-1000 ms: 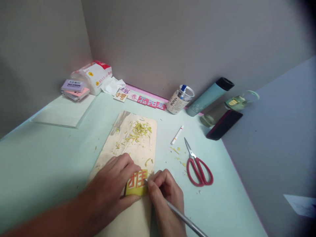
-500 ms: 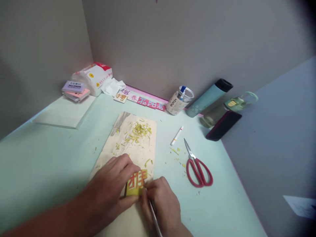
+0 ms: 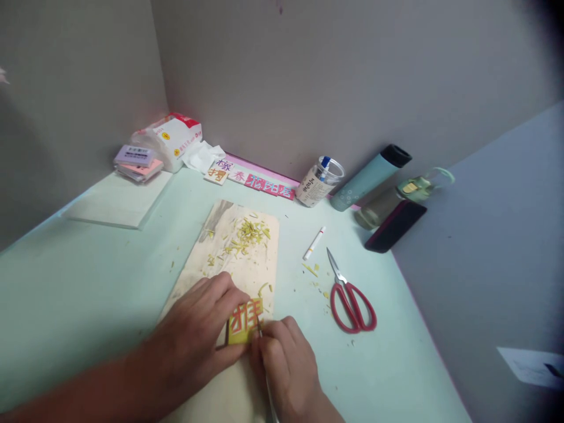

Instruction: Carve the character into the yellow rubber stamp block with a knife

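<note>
A small yellow block (image 3: 245, 321) with a red carved character lies on a pale wooden board (image 3: 240, 249) near the table's front. My left hand (image 3: 198, 335) presses down on the block's left side, fingers curled over it. My right hand (image 3: 284, 367) is closed round a thin metal carving tool (image 3: 266, 376), and the tool's tip touches the block's right lower edge. Yellow shavings (image 3: 247, 232) are scattered over the far half of the board.
Red-handled scissors (image 3: 350, 296) and a white marker (image 3: 314, 242) lie right of the board. At the back wall stand finished character tiles (image 3: 251, 177), a pen cup (image 3: 318, 181), a teal flask (image 3: 369, 177), a clear bottle (image 3: 388, 202), a dark phone (image 3: 395, 226), tissues (image 3: 170, 139) and a glass sheet (image 3: 117, 200).
My right hand has turned and drawn closer, so the tool's handle now points toward me instead of to the lower right. The left hand stays on the block.
</note>
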Motion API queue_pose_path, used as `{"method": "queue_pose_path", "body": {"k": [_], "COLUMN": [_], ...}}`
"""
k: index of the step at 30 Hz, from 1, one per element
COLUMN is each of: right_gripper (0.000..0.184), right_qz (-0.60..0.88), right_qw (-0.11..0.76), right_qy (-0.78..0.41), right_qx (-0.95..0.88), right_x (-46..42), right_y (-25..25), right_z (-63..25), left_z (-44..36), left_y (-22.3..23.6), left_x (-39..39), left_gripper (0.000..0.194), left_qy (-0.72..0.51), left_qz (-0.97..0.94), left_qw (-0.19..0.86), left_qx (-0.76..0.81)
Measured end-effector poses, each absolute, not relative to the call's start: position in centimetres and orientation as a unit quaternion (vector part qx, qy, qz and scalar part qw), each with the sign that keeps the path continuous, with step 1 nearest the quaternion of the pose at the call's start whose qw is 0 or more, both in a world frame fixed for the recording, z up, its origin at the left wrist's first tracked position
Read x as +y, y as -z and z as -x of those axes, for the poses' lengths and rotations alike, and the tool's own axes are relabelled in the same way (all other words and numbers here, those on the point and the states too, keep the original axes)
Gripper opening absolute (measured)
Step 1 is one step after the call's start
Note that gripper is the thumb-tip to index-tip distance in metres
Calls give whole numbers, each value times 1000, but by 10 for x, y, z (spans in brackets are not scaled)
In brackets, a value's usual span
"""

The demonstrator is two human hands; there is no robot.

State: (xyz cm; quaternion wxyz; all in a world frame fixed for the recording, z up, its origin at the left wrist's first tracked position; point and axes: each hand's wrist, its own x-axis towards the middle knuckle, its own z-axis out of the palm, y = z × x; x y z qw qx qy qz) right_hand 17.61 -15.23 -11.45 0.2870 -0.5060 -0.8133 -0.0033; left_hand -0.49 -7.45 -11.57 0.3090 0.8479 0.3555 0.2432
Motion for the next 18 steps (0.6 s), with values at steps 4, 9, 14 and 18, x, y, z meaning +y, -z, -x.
{"method": "queue_pose_path", "body": {"k": [4,9,14,18], "right_gripper": [23,26,32,28], "right_qz": [515,525,511,502], "right_qw": [291,285,289,287], "right_qy": [8,23,42,58], "right_qx": [-806,-802,-809,-814], "right_x": [-151,-150,-148,-147], "right_y": [114,109,107,106], "right_z": [-175,-171,-171,-170], "left_z": [5,5,5,3], "left_y": [118,118,120,121], "left_x": [-74,-76,-75,-75], "left_gripper": [38,38,36,33], "left_qy": [-254,-265,-268,-272], "left_qz": [-850,-852,-850,-848], "left_qw": [292,278,277,269], "left_qx": [357,355,360,366]}}
